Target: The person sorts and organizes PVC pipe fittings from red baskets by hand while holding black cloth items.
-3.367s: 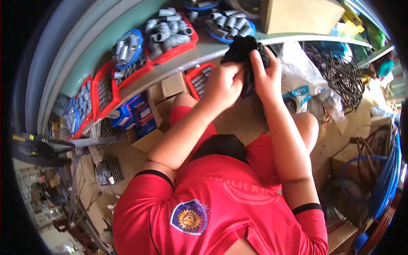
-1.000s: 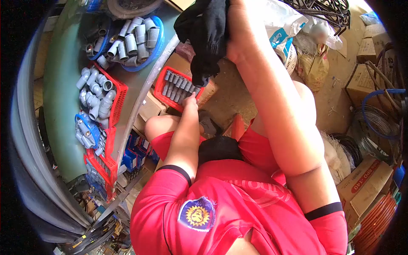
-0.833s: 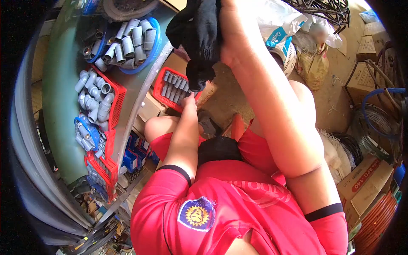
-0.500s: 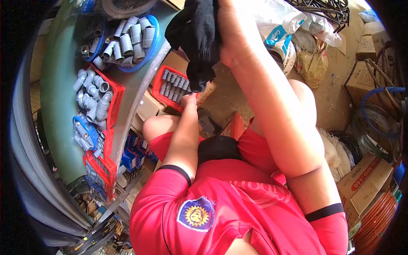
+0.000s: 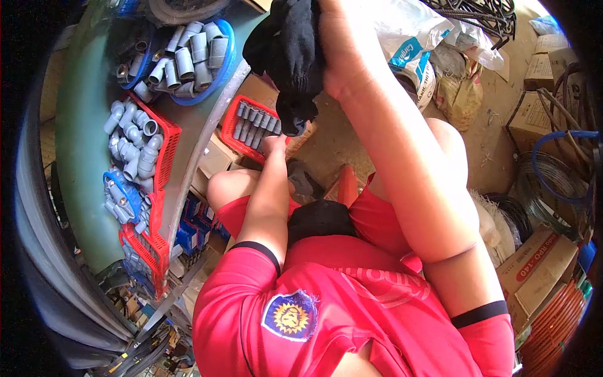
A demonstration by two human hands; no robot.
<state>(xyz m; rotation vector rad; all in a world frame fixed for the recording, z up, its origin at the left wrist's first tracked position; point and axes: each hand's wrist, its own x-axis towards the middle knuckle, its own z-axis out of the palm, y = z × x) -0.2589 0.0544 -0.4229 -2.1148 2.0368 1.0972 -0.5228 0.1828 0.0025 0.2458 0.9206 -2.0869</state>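
My left hand [image 5: 275, 145] reaches down to the front edge of a red plastic basket [image 5: 239, 148], where short grey pipe fittings [image 5: 251, 132] lie in neat rows. Its fingers are mostly hidden behind a piece of black cloth [image 5: 286, 60], so I cannot see what they hold. High at the top of the view, close to the camera, is my raised right hand [image 5: 342, 50]. The black cloth hangs against it in loose folds. The right fingertips are hidden or outside the picture. One grey piece [image 5: 298, 129] shows just below the cloth.
A green-topped table [image 5: 88, 157] on the left carries a blue-rimmed basin [image 5: 227, 60] of grey pipe pieces and a red crate [image 5: 168, 147] of elbow fittings. Cardboard boxes [image 5: 534, 267], coiled wire [image 5: 546, 182] and plastic bags [image 5: 411, 31] stand to the right.
The left hand has shifted slightly left at the basket's edge, and a little more of the grey piece under the cloth shows. The right hand and black cloth stay nearly the same.
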